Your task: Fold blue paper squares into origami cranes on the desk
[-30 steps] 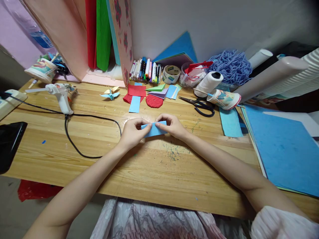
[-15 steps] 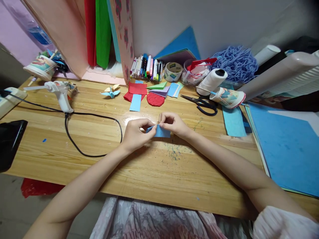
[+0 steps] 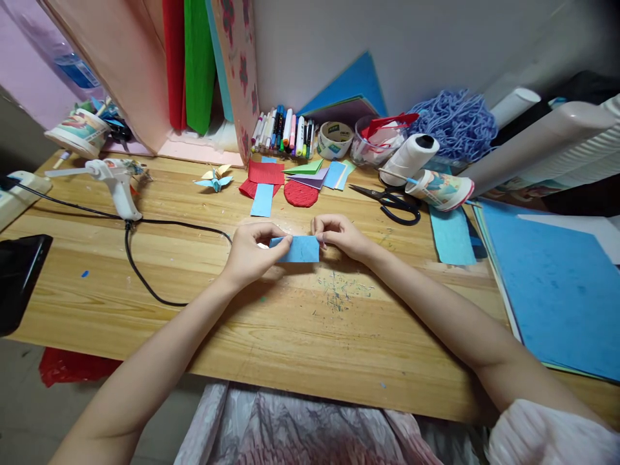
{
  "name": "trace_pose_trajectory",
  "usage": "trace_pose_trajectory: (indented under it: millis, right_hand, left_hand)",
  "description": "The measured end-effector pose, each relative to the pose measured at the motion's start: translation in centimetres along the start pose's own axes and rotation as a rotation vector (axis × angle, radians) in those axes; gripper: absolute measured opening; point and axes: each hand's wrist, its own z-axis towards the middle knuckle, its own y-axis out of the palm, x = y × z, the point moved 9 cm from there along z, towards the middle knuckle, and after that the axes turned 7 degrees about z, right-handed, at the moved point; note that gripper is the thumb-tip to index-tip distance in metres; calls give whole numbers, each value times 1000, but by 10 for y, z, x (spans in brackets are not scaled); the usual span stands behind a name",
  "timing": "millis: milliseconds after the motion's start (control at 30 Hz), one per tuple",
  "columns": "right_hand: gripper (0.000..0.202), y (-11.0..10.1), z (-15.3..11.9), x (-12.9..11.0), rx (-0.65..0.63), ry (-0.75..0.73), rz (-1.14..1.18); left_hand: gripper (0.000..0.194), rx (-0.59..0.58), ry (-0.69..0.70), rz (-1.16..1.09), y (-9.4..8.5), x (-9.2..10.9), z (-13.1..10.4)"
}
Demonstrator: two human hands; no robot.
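Between my hands, just above the wooden table, is a small blue paper rectangle (image 3: 301,250). My left hand (image 3: 254,254) pinches its left end between thumb and fingers. At its upper right corner, my right hand (image 3: 341,236) grips the edge with thumb and curled fingers. Behind them lie a red textured disc (image 3: 301,193), red paper pieces (image 3: 265,172) with a light blue strip (image 3: 262,200), and small folded green and purple papers (image 3: 306,179).
A white glue gun (image 3: 119,187) with a black cable stands left; a dark device (image 3: 22,278) lies near the left edge. Scissors (image 3: 400,205), a paper cup (image 3: 443,189) and blue yarn (image 3: 448,126) are back right. Blue sheets (image 3: 557,284) lie right.
My left hand has moved left with the blue paper. My right thumb and fingers have slid to the paper's right corner, so more of its face shows.
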Motion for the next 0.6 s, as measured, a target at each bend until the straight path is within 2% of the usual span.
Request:
trace_pose_trajectory:
  millis: [33, 133, 200, 267, 400, 500, 600]
  right_hand:
    - [16, -3, 0, 1, 16, -3, 37]
    - [16, -12, 0, 1, 85, -11, 177]
    - [11, -12, -1, 3, 99, 15, 191]
    - [13, -5, -2, 1, 69, 29, 81]
    - [24, 22, -6, -5, -48, -23, -296]
    - [34, 32, -10, -6, -63, -57, -442]
    - [36, 37, -12, -7, -89, -93, -481]
  left_hand:
    - [19, 4, -15, -4, -4, -2, 1]
    - [19, 161, -88, -95, -28, -10, 3]
    - [19, 171, -112, -90, -30, -12, 3]
    - [18, 93, -104, -91, -16, -12, 3]
    - [14, -117, -78, -77, 23, -9, -3]
    - [12, -151, -115, -24, 32, -14, -6]
    - [13, -202, -181, -77, 36, -19, -5]
